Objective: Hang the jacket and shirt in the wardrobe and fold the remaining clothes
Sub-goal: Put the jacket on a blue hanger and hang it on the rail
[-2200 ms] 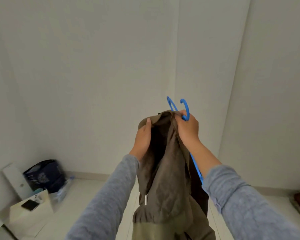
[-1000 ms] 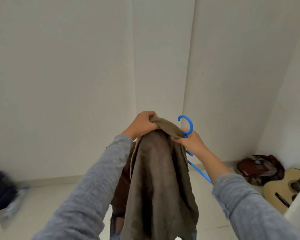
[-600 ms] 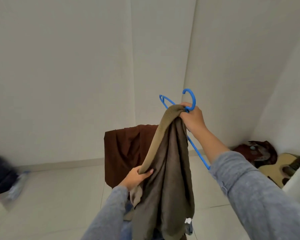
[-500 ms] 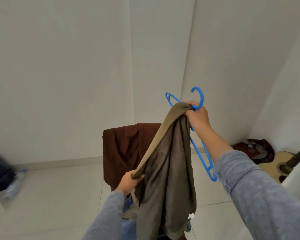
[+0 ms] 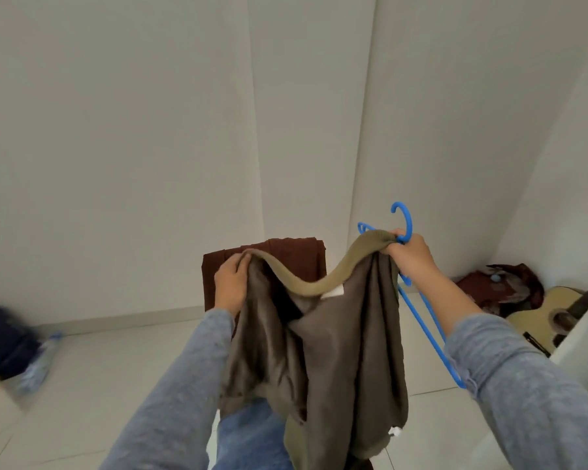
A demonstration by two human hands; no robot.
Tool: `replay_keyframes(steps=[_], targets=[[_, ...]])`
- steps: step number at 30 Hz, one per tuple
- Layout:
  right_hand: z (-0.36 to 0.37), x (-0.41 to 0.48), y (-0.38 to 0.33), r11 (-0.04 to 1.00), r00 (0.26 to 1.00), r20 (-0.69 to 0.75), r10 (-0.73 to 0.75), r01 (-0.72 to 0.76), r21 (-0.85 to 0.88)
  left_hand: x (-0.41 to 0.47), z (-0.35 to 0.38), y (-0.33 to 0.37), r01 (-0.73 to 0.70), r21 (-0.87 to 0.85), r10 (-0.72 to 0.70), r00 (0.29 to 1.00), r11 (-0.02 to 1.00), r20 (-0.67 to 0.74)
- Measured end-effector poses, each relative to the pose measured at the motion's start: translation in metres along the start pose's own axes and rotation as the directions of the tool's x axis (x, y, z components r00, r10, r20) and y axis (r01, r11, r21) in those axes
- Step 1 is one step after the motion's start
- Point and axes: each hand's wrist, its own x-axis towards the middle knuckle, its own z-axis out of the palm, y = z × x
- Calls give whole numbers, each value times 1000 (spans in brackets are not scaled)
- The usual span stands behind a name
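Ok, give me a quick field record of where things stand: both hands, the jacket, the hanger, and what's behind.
left hand: grip on one end of the collar
right hand: grip on the other collar end plus the hanger neck
olive-brown fabric jacket: spread open between the hands, not on the hanger
blue plastic hanger: beside the jacket, tilted
dark brown cloth: draped behind
acoustic guitar: on floor, right

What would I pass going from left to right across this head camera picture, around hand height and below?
Dark bag → plastic bottle → left hand → jacket → right hand → blue hanger → red-brown bag → guitar.
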Motion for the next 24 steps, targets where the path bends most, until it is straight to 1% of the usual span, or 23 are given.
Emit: replay_keyframes(steps=[3, 5, 7, 8, 11, 12, 14, 15, 17, 19, 21, 22, 24], targets=[[13, -12, 12, 998, 989, 136, 63, -62, -16, 15, 5, 36, -117, 108, 109, 991, 987, 81], [22, -18, 14, 995, 978, 187, 91, -95, 15, 23, 8, 52, -189, 218, 172, 980, 957, 97], [28, -23, 15, 990, 980, 175, 93, -109, 84, 31, 8, 61, -207, 305, 191, 978, 930, 82], [30, -24, 14, 987, 986, 155, 62, -84, 137, 34, 7, 64, -201, 331, 190, 980, 922, 65], [35, -32, 10, 950, 995, 53, -80, 59, 308, 38, 14, 65, -164, 432, 149, 986, 887, 69], [36, -37, 8, 928, 994, 19, -112, 98, 360, 36, 19, 64, -138, 438, 123, 990, 888, 63], [36, -47, 7, 871, 992, -32, -118, 119, 477, 31, 28, 60, -72, 372, 74, 997, 925, 10], [36, -51, 8, 840, 995, -38, -96, 101, 533, 30, 31, 59, -46, 329, 55, 998, 943, -19], [34, -55, 16, 803, 999, -10, -49, 45, 594, 32, 30, 61, -32, 286, 50, 997, 958, -57], [31, -59, 31, 797, 999, 32, -14, -8, 603, 38, 25, 66, -54, 260, 78, 993, 964, -84], [29, -62, 48, 817, 996, 78, 45, -82, 571, 44, 19, 72, -85, 229, 112, 988, 970, -105], [30, -64, 57, 847, 991, 106, 81, -124, 517, 47, 16, 76, -108, 206, 133, 985, 972, -112], [34, -68, 71, 930, 978, 158, 134, -179, 320, 50, 13, 84, -164, 138, 180, 977, 977, -113]])
